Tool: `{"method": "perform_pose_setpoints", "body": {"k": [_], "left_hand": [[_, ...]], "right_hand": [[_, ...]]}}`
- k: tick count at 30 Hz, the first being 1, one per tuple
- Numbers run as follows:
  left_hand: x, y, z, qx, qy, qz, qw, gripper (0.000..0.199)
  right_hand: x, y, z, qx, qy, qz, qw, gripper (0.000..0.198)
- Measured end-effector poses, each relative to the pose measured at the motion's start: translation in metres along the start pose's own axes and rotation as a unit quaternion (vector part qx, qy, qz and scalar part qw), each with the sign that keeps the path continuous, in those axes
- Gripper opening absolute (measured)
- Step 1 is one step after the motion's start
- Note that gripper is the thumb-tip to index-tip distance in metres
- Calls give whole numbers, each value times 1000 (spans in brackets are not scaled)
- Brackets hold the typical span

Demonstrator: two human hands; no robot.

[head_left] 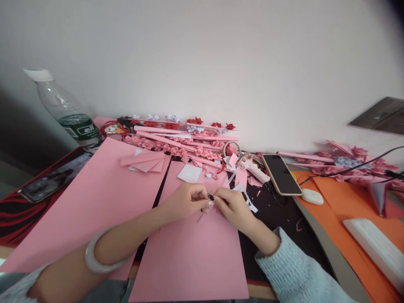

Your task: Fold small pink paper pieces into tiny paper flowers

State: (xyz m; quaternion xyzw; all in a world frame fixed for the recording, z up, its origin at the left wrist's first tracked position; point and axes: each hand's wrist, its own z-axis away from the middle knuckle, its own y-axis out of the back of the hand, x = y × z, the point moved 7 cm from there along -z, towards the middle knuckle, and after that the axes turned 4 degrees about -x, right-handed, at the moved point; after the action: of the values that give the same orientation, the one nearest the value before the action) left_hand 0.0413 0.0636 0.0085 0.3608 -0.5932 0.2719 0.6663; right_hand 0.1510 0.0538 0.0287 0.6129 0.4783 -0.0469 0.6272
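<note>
My left hand (187,201) and my right hand (232,206) meet over a pink paper sheet (192,261). Both are closed, fingertips pinched on a small pale pink folded paper piece (210,204). Fingers hide most of it, so its exact shape cannot be made out. A small glossy black oval (211,197) shows between the fingertips. Just below them is a thin pale strip (201,217). Beyond my hands lies a white paper square (189,173). A glue gun (255,168) rests past my right hand, near a roll of tape (232,148).
Pink paper stems with paper flowers (170,147) lie along the wall. At left stand a water bottle (74,113) and a large pink sheet (91,202), with a phone (55,176) beside it. Rightward are another phone (282,174), a white earbud case (312,196) and orange paper (341,206).
</note>
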Motion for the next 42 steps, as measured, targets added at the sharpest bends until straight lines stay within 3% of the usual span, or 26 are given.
{"method": "perform_pose_setpoints", "body": {"k": [7, 12, 21, 42], "left_hand": [[18, 9, 2, 59, -44, -142, 987, 16], [18, 7, 2, 47, -61, -154, 985, 10], [20, 0, 4, 7, -106, -191, 976, 5], [19, 1, 2, -5, -147, -211, 966, 9]], "right_hand": [[6, 10, 1, 65, -28, 31, 997, 31], [-5, 1, 0, 5, 3, -16, 1000, 27], [-3, -6, -1, -55, -6, -40, 998, 23], [-4, -8, 0, -89, -13, -62, 994, 21]]}}
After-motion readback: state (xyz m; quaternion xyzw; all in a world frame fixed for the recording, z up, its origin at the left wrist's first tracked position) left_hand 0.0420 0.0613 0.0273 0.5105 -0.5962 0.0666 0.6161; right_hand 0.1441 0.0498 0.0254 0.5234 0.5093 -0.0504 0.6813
